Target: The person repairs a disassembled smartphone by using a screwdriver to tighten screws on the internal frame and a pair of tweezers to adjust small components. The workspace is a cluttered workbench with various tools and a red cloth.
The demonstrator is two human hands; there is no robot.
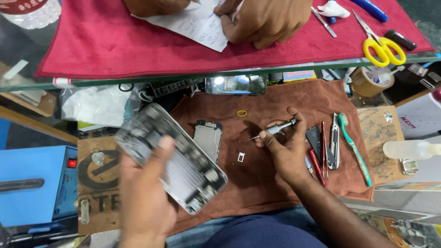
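My left hand [144,193] grips an opened phone body [172,156], a silver frame with its inner parts facing up, tilted above the brown cloth [275,183]. A small silver screwdriver [275,129] is pinched in my right hand [287,149], its tip pointing left and down. On the cloth between my hands lie a detached phone panel [207,138] and a tiny white SIM tray [241,157]. A yellow rubber ring [241,113] rests farther back.
Tweezers, red-handled tools and a green toothbrush [353,147] lie right of my right hand. A blue machine [34,186] stands at the left. Another person's hands [264,20] hold paper on a red cloth [115,41] atop the glass counter, beside yellow scissors [383,48].
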